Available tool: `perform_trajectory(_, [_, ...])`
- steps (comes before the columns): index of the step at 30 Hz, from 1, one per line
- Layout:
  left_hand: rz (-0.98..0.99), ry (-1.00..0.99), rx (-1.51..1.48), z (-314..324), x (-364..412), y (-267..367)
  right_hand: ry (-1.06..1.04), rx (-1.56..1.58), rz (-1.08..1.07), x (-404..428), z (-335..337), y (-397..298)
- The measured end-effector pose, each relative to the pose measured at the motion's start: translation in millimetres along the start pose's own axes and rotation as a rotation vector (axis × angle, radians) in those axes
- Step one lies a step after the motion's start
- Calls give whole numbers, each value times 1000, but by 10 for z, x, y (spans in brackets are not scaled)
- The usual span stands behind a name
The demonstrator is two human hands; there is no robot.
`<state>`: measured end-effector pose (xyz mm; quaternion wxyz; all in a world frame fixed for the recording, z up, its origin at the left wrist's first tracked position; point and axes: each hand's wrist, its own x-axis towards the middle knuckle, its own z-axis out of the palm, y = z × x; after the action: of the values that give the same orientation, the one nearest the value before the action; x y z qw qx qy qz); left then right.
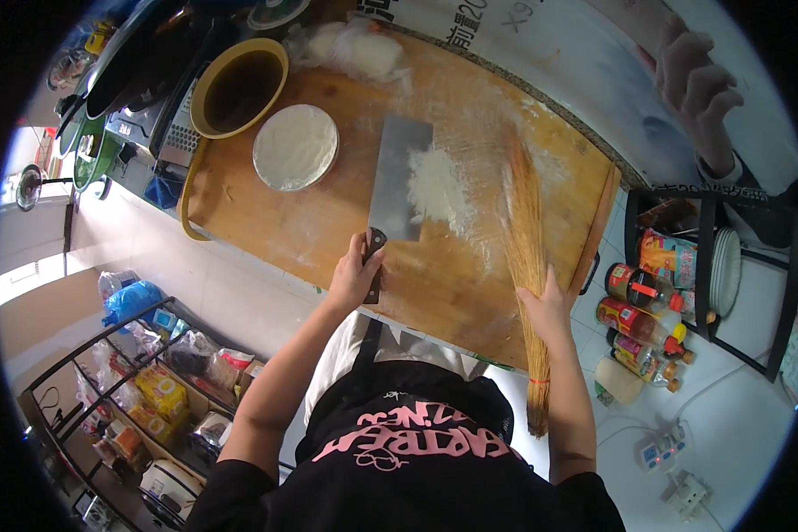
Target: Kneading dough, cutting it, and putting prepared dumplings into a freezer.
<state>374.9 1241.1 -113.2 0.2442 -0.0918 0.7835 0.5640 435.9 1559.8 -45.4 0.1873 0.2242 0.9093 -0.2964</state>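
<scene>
My left hand (356,274) grips the dark riveted handle of a wide steel cleaver (392,179), whose blade lies over the wooden board (292,246). A heap of white flour (442,189) touches the blade's right side. In my right hand (546,306) is a long straw whisk broom (529,233), tied with a red band near its dark end; its bristles point away from me over the floured right part of the board and look blurred at the tip. A round bowl of flour (296,147) stands left of the cleaver.
A yellow basin of dark liquid (239,90) stands at the back left, beside a plastic bag with pale contents (366,53). A yellow curved strip (189,199) is at the board's left edge. Bottles (632,319) and a black rack (705,239) are on the right; a loaded shelf (100,392) stands lower left.
</scene>
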Motion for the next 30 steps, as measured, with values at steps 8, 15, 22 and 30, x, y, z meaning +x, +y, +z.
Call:
perform_trajectory(8, [106, -52, 209, 222, -50, -304, -56, -90, -19, -130, 688, -281])
perform_trajectory(15, [-54, -287, -515, 208, -144, 52, -165, 159, -117, -120, 604, -798])
perform_trajectory(22, [13, -125, -631, -544, -488, 517, -175, 190, -357, -246, 262, -1555])
perform_trajectory(30, [141, 325, -327, -1354, -412, 530, -147, 50, -450, 91, 568, -1971])
